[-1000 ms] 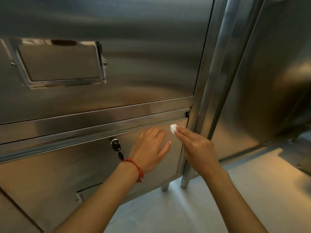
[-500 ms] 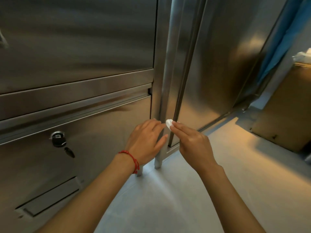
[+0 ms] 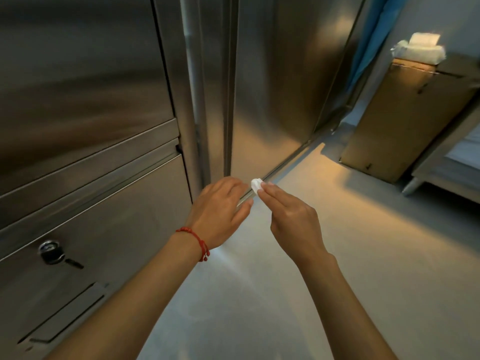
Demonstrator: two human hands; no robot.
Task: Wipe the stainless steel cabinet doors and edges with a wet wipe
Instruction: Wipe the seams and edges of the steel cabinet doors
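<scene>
hands have shifted along the cabinet since a second ago: then they worked at the right end of the lower drawer front, beside the lock; now they sit past the vertical corner post (image 3: 192, 105), low against the bottom edge of the tall right-hand door (image 3: 272, 81). judging by that, the drawer front is finished with and the door's lower edge and rail come next.

right hand (image 3: 291, 214) pinches the wet wipe (image 3: 255, 185) between thumb and straight fingertips; the wipe pokes out just beyond them, at or just beside the door's bottom rail, though actual contact cannot be told. left hand (image 3: 220, 206) holds nothing, its fingers relaxed and spread, hovering close to the foot of the corner post with a red bracelet (image 3: 197, 241) at the wrist.

the wipe is wadded into a small, bright white lump, much smaller than the hand, so only a narrow strip gets cleaned per pass. the lock (image 3: 49, 252) is now well to the left.
</scene>
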